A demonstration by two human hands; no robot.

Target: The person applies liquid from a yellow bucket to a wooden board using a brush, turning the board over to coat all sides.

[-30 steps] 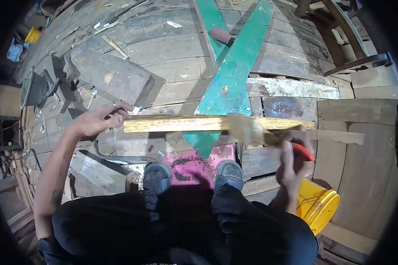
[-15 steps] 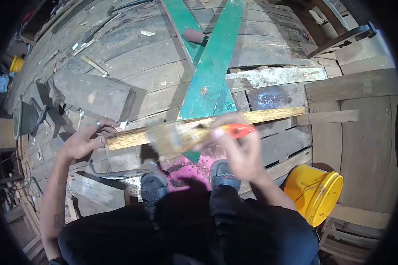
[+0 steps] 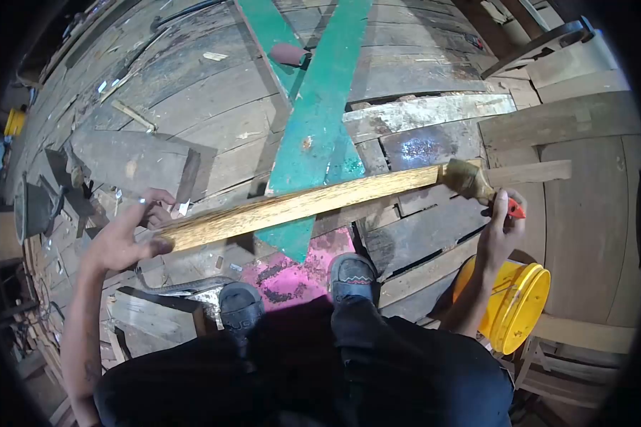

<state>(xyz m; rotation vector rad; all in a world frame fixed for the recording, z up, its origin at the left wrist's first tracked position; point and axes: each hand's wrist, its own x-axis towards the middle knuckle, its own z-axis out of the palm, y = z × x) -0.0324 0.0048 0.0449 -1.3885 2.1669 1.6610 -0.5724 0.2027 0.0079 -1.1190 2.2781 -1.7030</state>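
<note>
"Worn planks cover the floor [image 3: 420, 67], with crossed green boards [image 3: 317, 128] running toward its far edge. What do the hands have?"

"From the head view, the left hand [image 3: 124, 238] holds the left end of the wooden strip [image 3: 299, 206], thumb at the near corner and fingers loosely bent. The right hand [image 3: 504, 224] closes narrowly on the red handle of the brush [image 3: 470, 179]."

"And where is the strip?"

"It slants above the near ends of the green boards, its right end farther away. Below it, the pink board [image 3: 285, 281] lies between the slippers, near the floor's near edge. The yellow bucket [image 3: 509, 285] is tipped beside the right forearm."

"Are the bristles touching?"

"They're right at the strip's right end; I can't tell how hard they press."

"How would you brush it well?"

"I'd steady the left end, keep those fingertips clear of the bristles, and draw light, even strokes along the grain. At the end corner, I'd ease the pressure so the bristles don't splay."
</note>
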